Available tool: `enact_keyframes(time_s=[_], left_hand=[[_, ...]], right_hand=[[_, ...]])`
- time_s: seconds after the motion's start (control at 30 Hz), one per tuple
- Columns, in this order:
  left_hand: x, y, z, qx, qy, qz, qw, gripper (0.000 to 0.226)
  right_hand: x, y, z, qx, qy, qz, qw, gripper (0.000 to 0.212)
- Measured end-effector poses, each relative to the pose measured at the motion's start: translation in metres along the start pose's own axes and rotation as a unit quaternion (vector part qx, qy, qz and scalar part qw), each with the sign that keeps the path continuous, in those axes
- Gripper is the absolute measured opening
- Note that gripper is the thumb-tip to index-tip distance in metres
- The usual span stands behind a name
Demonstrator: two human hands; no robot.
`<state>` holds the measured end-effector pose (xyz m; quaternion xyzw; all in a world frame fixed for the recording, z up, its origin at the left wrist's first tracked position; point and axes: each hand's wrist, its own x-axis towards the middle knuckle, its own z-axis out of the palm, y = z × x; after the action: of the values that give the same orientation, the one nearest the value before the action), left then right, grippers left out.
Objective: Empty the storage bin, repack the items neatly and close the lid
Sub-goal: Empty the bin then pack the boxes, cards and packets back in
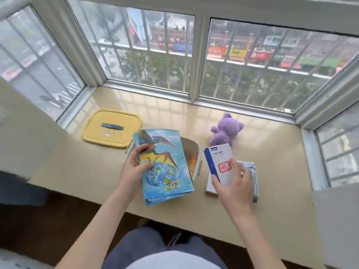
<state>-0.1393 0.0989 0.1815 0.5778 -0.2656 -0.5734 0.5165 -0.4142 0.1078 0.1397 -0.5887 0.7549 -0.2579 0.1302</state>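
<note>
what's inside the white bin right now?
In the bin, only an orange-yellow printed item shows, against its right-side wall. The book stack held in the left hand covers the rest of the interior, so other contents cannot be seen.

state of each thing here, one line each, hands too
storage bin: open, orange item inside
yellow lid: flat on the sill, left of bin
picture books: gripped by left hand, over bin
blue-white box: gripped by right hand
purple plush: resting on the sill
</note>
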Motion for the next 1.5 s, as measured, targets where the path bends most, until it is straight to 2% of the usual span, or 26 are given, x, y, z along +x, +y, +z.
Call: enact_keyframes(time_s=[0.13, 0.27, 0.47, 0.57, 0.7, 1.0, 1.17, 1.33, 1.5], left_hand=[[-0.022, 0.002, -0.012, -0.032, 0.062, 0.03, 0.997, 0.052], [-0.04, 0.002, -0.037, -0.04, 0.113, 0.028, 0.992, 0.051], [-0.048, 0.011, -0.121, -0.067, 0.168, 0.028, 0.983, 0.051], [-0.036, 0.015, -0.169, -0.079, 0.18, 0.016, 0.98, 0.051], [-0.002, 0.019, -0.24, -0.08, 0.161, -0.012, 0.984, 0.05], [0.085, 0.072, -0.38, 0.022, 0.049, -0.064, 0.997, 0.052], [0.125, 0.063, -0.403, 0.054, 0.022, -0.096, 0.994, 0.053], [0.156, 0.028, -0.413, 0.072, 0.038, -0.137, 0.987, 0.053], [0.192, -0.006, -0.429, 0.124, 0.002, -0.161, 0.979, 0.052]], right_hand=[[0.018, -0.016, 0.017, 0.049, -0.032, -0.055, 0.997, 0.08], [0.024, -0.043, 0.036, 0.03, -0.058, -0.104, 0.992, 0.08], [0.011, -0.105, 0.071, 0.057, -0.084, -0.142, 0.985, 0.079], [-0.004, -0.133, 0.102, 0.048, -0.09, -0.127, 0.987, 0.08], [-0.031, -0.176, 0.147, 0.016, -0.095, -0.095, 0.991, 0.08], [-0.097, -0.288, 0.197, 0.004, -0.075, 0.003, 0.997, 0.079], [-0.115, -0.307, 0.228, 0.007, -0.092, 0.043, 0.995, 0.083], [-0.126, -0.315, 0.285, 0.028, -0.155, 0.051, 0.986, 0.083], [-0.129, -0.311, 0.346, 0.007, -0.188, 0.079, 0.979, 0.084]])
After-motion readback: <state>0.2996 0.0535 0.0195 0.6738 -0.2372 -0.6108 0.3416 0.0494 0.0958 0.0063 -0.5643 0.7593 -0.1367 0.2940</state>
